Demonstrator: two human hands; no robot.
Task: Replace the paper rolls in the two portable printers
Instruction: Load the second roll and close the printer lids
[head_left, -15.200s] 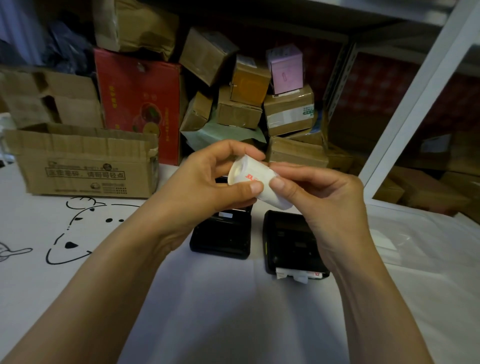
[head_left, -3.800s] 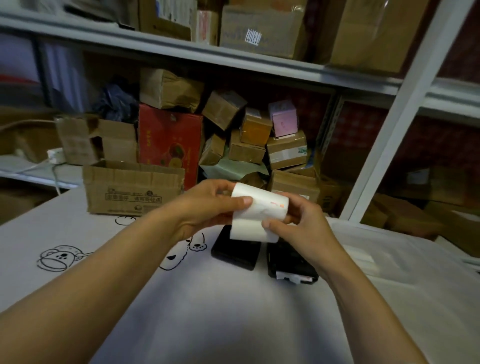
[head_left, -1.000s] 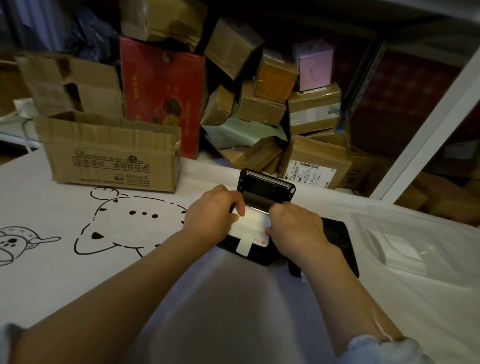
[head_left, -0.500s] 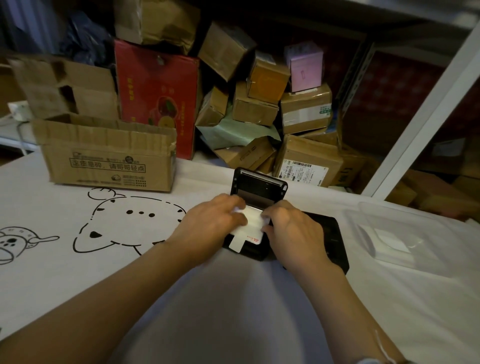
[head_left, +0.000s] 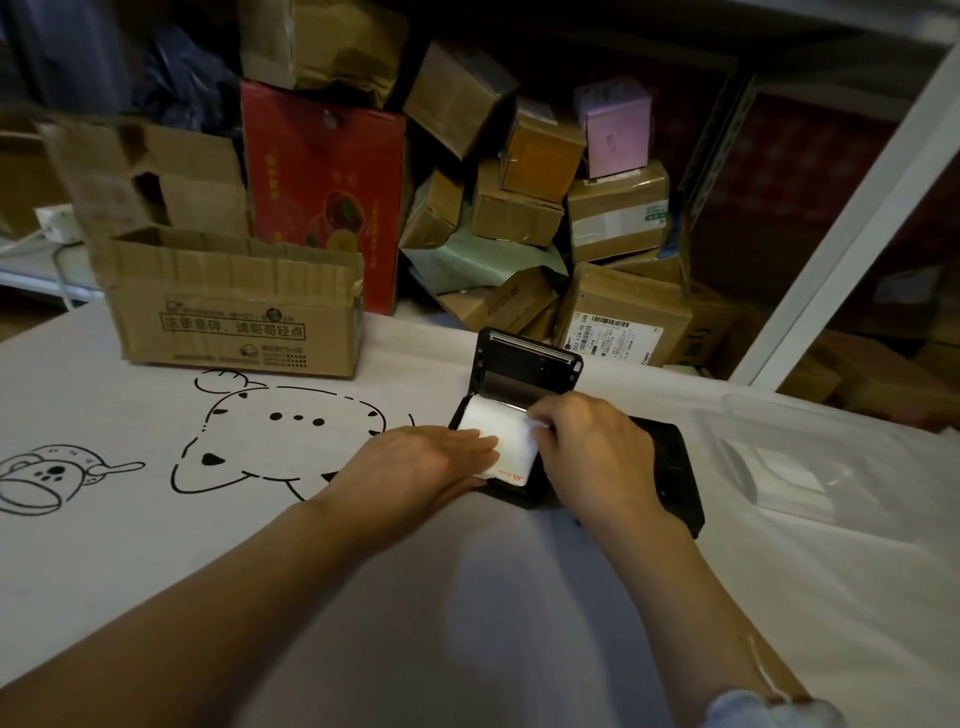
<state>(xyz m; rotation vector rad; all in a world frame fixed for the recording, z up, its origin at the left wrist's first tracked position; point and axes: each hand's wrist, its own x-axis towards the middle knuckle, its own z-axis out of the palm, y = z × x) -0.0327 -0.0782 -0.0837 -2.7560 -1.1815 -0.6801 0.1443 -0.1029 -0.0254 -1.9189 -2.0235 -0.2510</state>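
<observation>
Left hand (head_left: 431, 457) flat, fingers straight, pressing the paper (head_left: 501, 441) drawn from the roll in the open printer (head_left: 511, 395); right hand (head_left: 592, 447) pinching its far edge, second printer (head_left: 675, 467) just beyond.

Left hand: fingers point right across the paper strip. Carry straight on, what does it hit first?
Probably the right hand, which pinches the paper strip just beyond the left hand's fingertips, over the open printer. Depth is unclear.

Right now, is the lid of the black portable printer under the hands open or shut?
Open. The black printer's lid stands up behind the white paper roll, whose loose end the left hand presses flat.
</observation>
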